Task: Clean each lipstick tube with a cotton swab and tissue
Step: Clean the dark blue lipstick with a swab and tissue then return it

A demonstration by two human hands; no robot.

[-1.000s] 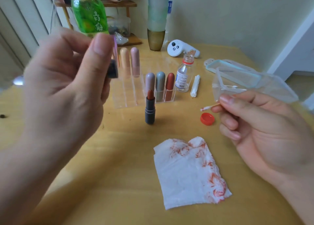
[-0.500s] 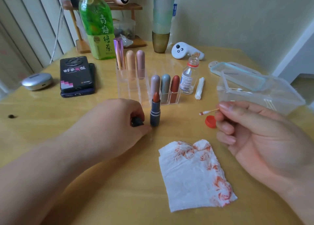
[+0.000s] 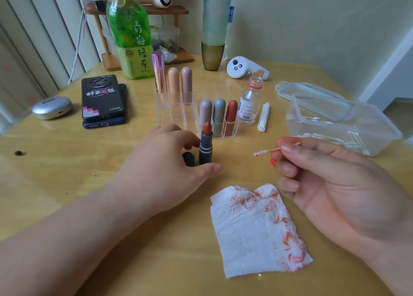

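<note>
An uncapped dark grey lipstick tube (image 3: 205, 149) with a brown-red bullet stands upright on the table, and its dark cap (image 3: 188, 158) stands just left of it. My left hand (image 3: 165, 168) curves loosely around both. Its thumb lies in front of the tube's base and its fingertips are at the tube's left side, with no clear grip. My right hand (image 3: 335, 184) pinches a cotton swab (image 3: 267, 150) whose red-stained tip points left. A white tissue (image 3: 257, 231) smeared with red lies flat in front. Several capped lipsticks (image 3: 219, 114) stand in a clear organizer (image 3: 176, 112).
A small open bottle (image 3: 249, 101) and a paper swab sleeve (image 3: 263, 116) sit right of the organizer, with a red cap (image 3: 273, 162) peeking from behind my right hand. A clear box of swabs (image 3: 339, 128) stands far right. Two stacked phones (image 3: 102, 101), an earbud case (image 3: 51, 107), a green tea bottle (image 3: 130, 34) and a white controller (image 3: 243, 68) are behind.
My left hand came down from in front of the camera, stood the cap on the table beside the lipstick, and loosened around it. My right hand kept the swab almost still.
</note>
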